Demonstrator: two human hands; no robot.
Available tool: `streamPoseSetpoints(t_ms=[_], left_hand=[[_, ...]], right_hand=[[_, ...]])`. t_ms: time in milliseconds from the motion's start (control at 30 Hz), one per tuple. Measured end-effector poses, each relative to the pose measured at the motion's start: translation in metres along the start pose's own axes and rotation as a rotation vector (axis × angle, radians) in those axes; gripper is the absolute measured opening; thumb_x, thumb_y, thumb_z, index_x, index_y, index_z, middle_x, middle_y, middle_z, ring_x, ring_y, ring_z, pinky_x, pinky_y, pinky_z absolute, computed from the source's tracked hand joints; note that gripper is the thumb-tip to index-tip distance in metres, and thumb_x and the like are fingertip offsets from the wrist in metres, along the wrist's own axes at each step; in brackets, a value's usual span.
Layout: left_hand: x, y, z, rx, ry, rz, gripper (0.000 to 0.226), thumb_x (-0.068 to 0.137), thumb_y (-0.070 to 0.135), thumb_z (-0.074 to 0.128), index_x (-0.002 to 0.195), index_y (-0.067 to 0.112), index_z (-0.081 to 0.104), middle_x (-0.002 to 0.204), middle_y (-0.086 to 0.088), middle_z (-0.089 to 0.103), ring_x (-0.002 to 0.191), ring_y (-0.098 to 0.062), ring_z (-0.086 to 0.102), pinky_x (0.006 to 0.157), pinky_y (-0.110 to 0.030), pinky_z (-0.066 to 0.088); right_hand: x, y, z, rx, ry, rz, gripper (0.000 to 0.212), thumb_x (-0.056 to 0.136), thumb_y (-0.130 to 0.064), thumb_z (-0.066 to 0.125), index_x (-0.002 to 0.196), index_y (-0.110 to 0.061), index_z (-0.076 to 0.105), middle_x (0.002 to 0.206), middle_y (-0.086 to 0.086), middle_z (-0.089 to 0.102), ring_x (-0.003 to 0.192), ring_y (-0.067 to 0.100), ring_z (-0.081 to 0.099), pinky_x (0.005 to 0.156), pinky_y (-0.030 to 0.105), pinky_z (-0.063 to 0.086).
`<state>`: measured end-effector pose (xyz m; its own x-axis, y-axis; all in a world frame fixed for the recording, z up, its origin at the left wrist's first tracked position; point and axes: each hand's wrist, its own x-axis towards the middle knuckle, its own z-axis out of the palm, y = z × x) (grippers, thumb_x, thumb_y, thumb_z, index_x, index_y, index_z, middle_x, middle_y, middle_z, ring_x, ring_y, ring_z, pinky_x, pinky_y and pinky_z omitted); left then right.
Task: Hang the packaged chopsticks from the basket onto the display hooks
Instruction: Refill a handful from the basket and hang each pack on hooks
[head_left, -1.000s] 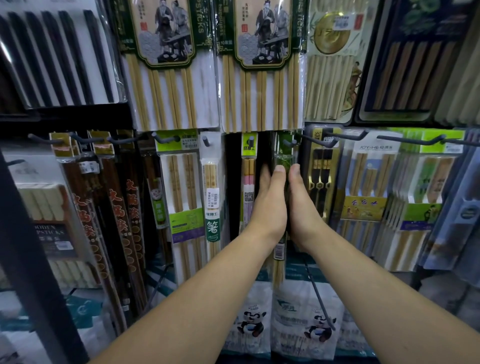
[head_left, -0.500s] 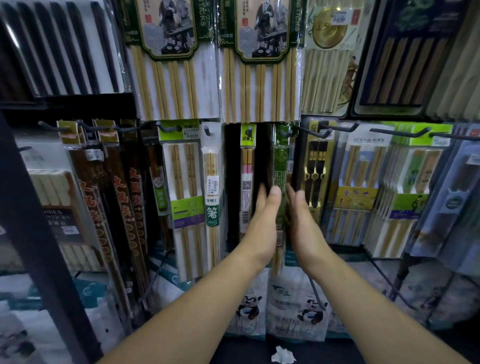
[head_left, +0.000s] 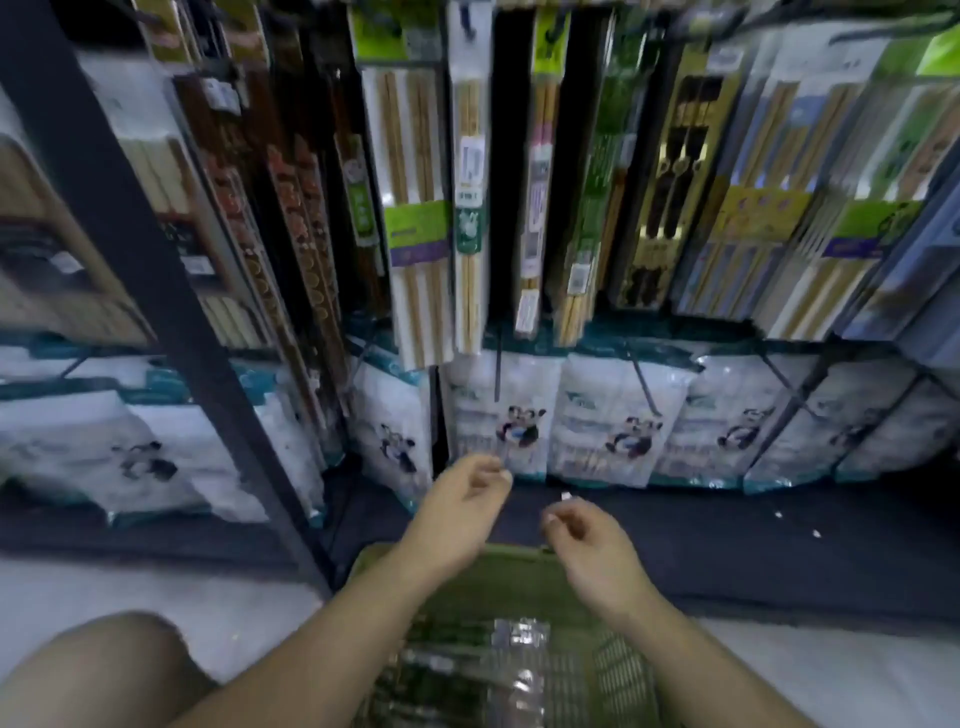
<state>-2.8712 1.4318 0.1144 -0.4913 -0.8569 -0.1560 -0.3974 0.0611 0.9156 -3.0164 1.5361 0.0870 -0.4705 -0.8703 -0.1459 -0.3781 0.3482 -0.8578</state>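
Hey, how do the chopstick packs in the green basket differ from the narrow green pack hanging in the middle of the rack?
The basket packs lie flat, piled in the green basket; the hanging green pack hangs upright on the rack. The basket packs look dark under glaring wrap; the hanging green pack shows pale chopstick ends at its bottom. Both are green and plastic-wrapped.

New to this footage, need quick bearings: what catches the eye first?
A wall of hanging packaged chopsticks fills the upper frame, with white panda-printed bags beneath. At bottom centre, the left hand and right hand hover empty above a green plastic basket holding clear-wrapped chopstick packs.
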Motion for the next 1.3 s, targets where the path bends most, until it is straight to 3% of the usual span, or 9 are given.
streamPoseSetpoints(t_ms=[100,233,333,433,533,600,867,1033,1300], left_hand=[[-0.013,-0.063,-0.023,0.168,0.140,-0.116,0.002,0.102,0.019,0.060,0.105,0.020,0.059,0.096,-0.002,0.065,0.086,-0.009,0.061,0.084,-0.026,0.046],[-0.032,-0.132,-0.047,0.523,0.349,-0.328,0.046,0.097,0.035,0.061,0.135,0.009,0.052,0.134,-0.016,0.049,0.126,-0.038,0.047,0.104,-0.045,0.040],[-0.037,-0.166,-0.056,0.509,0.336,-0.478,0.059,0.099,0.047,0.054,0.139,0.004,0.044,0.140,-0.022,0.047,0.131,-0.043,0.044,0.107,-0.050,0.038],[-0.046,-0.200,-0.060,0.430,0.249,-0.574,0.063,0.102,0.060,0.039,0.140,0.009,0.041,0.136,-0.021,0.056,0.124,-0.042,0.055,0.102,-0.050,0.046],[-0.063,-0.225,-0.060,0.386,0.205,-0.520,0.046,0.103,0.062,0.034,0.125,0.023,0.045,0.110,-0.012,0.067,0.102,-0.037,0.063,0.084,-0.044,0.049],[-0.069,-0.236,-0.059,0.355,0.226,-0.478,0.034,0.103,0.061,0.037,0.122,0.033,0.043,0.093,-0.004,0.068,0.088,-0.031,0.064,0.073,-0.040,0.045],[-0.066,-0.255,-0.057,0.304,0.312,-0.449,0.026,0.100,0.058,0.045,0.111,0.034,0.048,0.084,0.008,0.066,0.076,-0.015,0.065,0.063,-0.035,0.048],[-0.063,-0.258,-0.055,0.305,0.323,-0.463,0.025,0.099,0.057,0.048,0.104,0.032,0.049,0.076,0.008,0.063,0.070,-0.013,0.062,0.057,-0.033,0.042],[-0.063,-0.256,-0.057,0.286,0.315,-0.448,0.022,0.097,0.055,0.050,0.097,0.034,0.046,0.072,0.005,0.062,0.064,-0.009,0.060,0.054,-0.031,0.041]], right_hand=[[-0.013,0.042,0.036,-0.113,-0.193,0.088,0.009,0.099,-0.019,0.063,0.094,-0.015,0.070,0.092,0.007,0.073,0.090,0.024,0.067,0.077,0.028,0.048],[-0.017,0.096,0.079,-0.249,-0.367,0.201,0.017,0.097,-0.015,0.064,0.106,-0.005,0.074,0.103,0.012,0.074,0.096,0.023,0.068,0.074,0.020,0.046],[-0.016,0.134,0.110,-0.334,-0.439,0.240,0.016,0.096,-0.011,0.063,0.104,-0.004,0.074,0.104,0.015,0.075,0.096,0.027,0.069,0.073,0.020,0.046],[-0.016,0.167,0.138,-0.393,-0.523,0.299,0.011,0.096,-0.015,0.064,0.102,-0.013,0.074,0.103,0.009,0.074,0.095,0.024,0.067,0.079,0.026,0.052],[-0.011,0.195,0.163,-0.396,-0.544,0.354,0.017,0.093,-0.001,0.065,0.108,-0.001,0.073,0.113,0.019,0.071,0.107,0.033,0.065,0.075,0.017,0.048],[-0.004,0.208,0.178,-0.423,-0.562,0.333,0.023,0.091,-0.002,0.067,0.113,0.001,0.073,0.116,0.019,0.071,0.109,0.035,0.065,0.084,0.026,0.050],[-0.005,0.223,0.223,-0.659,-0.899,0.145,0.051,0.087,-0.041,0.077,0.130,-0.019,0.061,0.126,0.006,0.062,0.105,0.025,0.061,0.081,0.029,0.046],[-0.011,0.229,0.229,-0.783,-0.873,0.014,0.047,0.091,-0.039,0.073,0.133,-0.023,0.058,0.128,0.008,0.059,0.111,0.028,0.058,0.090,0.038,0.053],[-0.010,0.240,0.223,-0.716,-0.750,0.032,0.023,0.098,-0.033,0.065,0.118,-0.022,0.067,0.112,0.004,0.068,0.094,0.025,0.063,0.068,0.030,0.042]])
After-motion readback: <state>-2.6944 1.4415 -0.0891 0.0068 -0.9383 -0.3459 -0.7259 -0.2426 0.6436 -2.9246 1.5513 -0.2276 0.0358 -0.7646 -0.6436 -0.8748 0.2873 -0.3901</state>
